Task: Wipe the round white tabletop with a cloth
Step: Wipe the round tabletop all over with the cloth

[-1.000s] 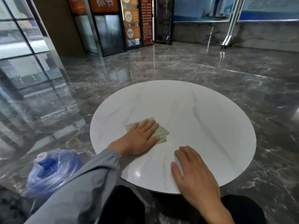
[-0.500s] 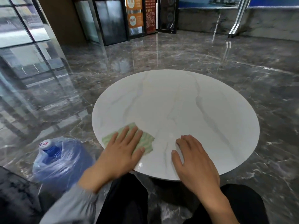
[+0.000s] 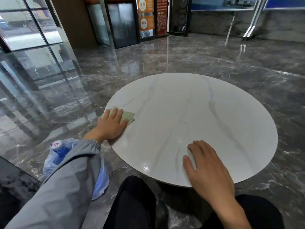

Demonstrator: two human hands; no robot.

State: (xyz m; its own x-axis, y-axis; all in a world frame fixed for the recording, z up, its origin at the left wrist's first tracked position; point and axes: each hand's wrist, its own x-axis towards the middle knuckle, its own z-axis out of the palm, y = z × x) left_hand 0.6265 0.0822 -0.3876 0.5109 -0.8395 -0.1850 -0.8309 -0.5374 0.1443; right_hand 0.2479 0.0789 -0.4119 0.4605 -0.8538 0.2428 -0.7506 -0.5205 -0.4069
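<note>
The round white tabletop (image 3: 206,116) with faint grey veins fills the middle of the view. A pale green cloth (image 3: 129,116) lies at its left edge. My left hand (image 3: 111,125) presses flat on the cloth, fingers spread, covering most of it. My right hand (image 3: 206,164) rests palm down on the bare tabletop near the front edge, fingers slightly apart, holding nothing. A grey sleeve covers my left arm.
A blue water jug (image 3: 59,151) wrapped in clear plastic stands on the floor left of the table, partly behind my sleeve. Glossy dark marble floor (image 3: 165,60) surrounds the table. Glass panels (image 3: 24,47) rise at the left. My black-trousered legs (image 3: 137,204) are below.
My left hand has slid the cloth from the tabletop's middle-left toward me, then out to the left edge. My right hand has stayed resting near the front edge.
</note>
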